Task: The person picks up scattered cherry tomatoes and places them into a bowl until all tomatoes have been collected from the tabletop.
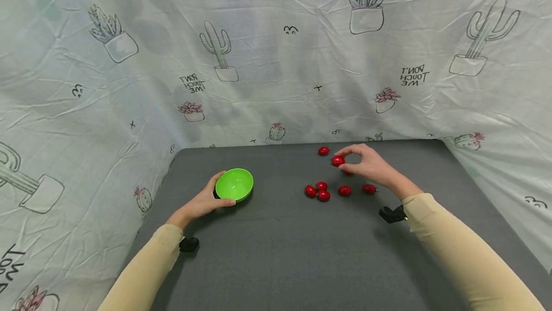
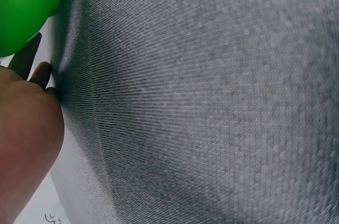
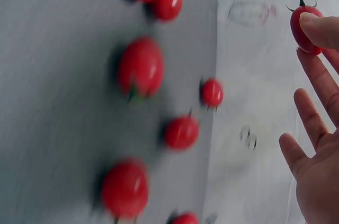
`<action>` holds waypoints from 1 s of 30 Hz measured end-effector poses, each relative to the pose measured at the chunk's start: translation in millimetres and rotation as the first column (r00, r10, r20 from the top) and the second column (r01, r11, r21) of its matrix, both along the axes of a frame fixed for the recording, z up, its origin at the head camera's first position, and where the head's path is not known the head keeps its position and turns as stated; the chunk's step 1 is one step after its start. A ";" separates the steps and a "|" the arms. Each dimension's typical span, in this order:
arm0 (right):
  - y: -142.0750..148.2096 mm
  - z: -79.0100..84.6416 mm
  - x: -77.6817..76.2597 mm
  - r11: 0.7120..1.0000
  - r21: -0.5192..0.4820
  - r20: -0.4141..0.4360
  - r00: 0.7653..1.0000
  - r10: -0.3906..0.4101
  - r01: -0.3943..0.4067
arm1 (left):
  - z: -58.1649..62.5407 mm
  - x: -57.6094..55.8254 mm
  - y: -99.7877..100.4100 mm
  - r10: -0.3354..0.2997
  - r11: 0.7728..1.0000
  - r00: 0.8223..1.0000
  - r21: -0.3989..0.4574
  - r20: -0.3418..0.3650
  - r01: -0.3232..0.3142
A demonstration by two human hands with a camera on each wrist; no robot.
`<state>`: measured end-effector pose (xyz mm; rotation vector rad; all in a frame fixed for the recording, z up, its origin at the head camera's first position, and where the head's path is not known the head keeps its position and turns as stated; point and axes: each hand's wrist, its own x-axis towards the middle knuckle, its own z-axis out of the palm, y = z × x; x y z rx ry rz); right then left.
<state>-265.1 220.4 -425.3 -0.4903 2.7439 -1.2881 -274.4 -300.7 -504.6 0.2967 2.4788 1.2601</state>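
A bright green bowl (image 1: 234, 185) is at the left side of the grey table, and my left hand (image 1: 202, 204) grips it with the thumb near the rim on the close side. I cannot tell whether its base touches the table. In the left wrist view only part of the bowl (image 2: 29, 7) shows. My right hand (image 1: 372, 166) pinches a red cherry tomato (image 1: 338, 161) between thumb and fingers, above the table. The right wrist view shows that tomato (image 3: 301, 29) with its green stem, the other fingers spread. Below lie several loose cherry tomatoes (image 1: 344, 190).
Three tomatoes (image 1: 323, 196) lie bunched left of the right hand, and one (image 1: 323, 151) sits near the table's back edge. Another (image 1: 348, 173) is partly hidden behind the right hand. A cactus-print cloth (image 1: 276, 62) hangs behind and beside the grey table (image 1: 276, 263).
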 end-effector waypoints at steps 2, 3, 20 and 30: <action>-13.3 2.2 -3.7 0.999 -0.021 0.008 1.000 0.026 -0.026 | 0.5 -0.2 0.7 -0.001 1.000 1.000 -0.002 -0.001 0.001; -19.9 3.2 -5.0 0.999 -0.029 0.010 0.999 0.039 -0.039 | 0.7 -0.1 0.9 -0.001 1.000 1.000 -0.004 -0.001 0.001; -133.7 -9.4 -42.2 0.969 -0.132 -0.008 0.978 0.209 -0.208 | 2.7 2.2 -1.0 -0.005 1.000 1.000 -0.009 0.003 0.006; -193.3 -27.3 -51.2 0.948 -0.145 0.001 0.958 0.287 -0.284 | 5.1 2.6 1.4 0.003 1.000 1.000 -0.007 0.013 -0.003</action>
